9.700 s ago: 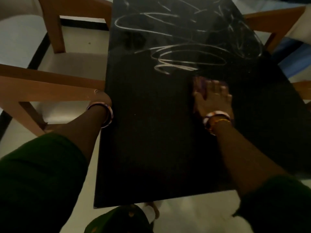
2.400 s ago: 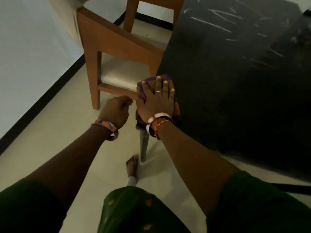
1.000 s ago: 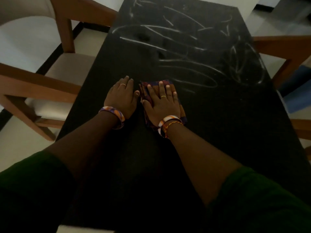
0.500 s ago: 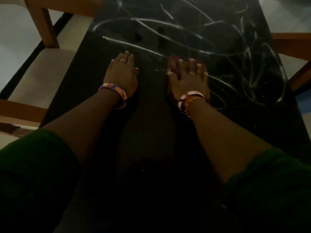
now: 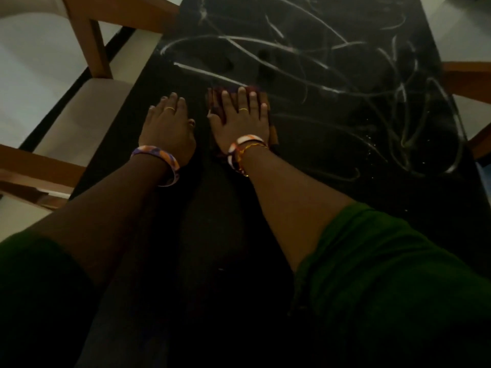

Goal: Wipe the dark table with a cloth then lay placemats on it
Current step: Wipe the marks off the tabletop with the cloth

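The cloth [image 5: 261, 98] is pressed flat on the dark table [image 5: 332, 134] under the right hand [image 5: 240, 120], whose fingers are spread open on top of it. The left hand [image 5: 168, 126] is laid open and flat on the bare table just beside it, holding nothing. White streaks [image 5: 305, 83] are seen further up the table. The cloth is best pushed over those marks with firm, even pressure, in overlapping rows. No placemats are seen yet
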Available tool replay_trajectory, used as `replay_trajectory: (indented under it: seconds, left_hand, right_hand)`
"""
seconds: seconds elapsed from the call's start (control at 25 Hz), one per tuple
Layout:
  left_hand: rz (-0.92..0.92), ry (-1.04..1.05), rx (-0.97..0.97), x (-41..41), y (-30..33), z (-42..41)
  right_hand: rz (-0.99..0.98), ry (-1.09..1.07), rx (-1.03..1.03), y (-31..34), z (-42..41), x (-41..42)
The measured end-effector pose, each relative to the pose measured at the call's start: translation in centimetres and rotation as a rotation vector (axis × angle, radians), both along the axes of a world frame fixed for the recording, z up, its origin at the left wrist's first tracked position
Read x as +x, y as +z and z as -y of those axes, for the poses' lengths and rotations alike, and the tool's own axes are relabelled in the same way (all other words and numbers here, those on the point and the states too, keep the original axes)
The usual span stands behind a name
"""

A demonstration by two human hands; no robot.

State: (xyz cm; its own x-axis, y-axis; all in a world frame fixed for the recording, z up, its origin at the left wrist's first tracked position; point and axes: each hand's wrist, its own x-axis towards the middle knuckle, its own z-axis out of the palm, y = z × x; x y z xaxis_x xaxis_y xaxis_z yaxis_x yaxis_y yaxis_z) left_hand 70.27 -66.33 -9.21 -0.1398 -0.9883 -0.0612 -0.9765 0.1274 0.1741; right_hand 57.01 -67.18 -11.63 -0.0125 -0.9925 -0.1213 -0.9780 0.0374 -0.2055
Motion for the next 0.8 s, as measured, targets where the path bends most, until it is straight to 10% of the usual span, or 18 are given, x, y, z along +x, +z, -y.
replay_trajectory:
  seconds: [0.32,0.64,0.8]
  left_hand:
    - [-0.07,-0.076,0.033,-1.1,-0.5,0.4]
    - [0.014,0.036,0.009,2.0,-0.7,0.0]
    - [-0.038,-0.026,0.023,2.2,-0.4,0.5]
  right_hand:
    - [-0.076,-0.574,0.021,0.5,-4.1,-14.7]
    - [-0.011,0.042,-0.016,-0.2,-1.1,1.5]
    - [-0.109,-0.179,-0.09,-0.7,-2.9,-6.6]
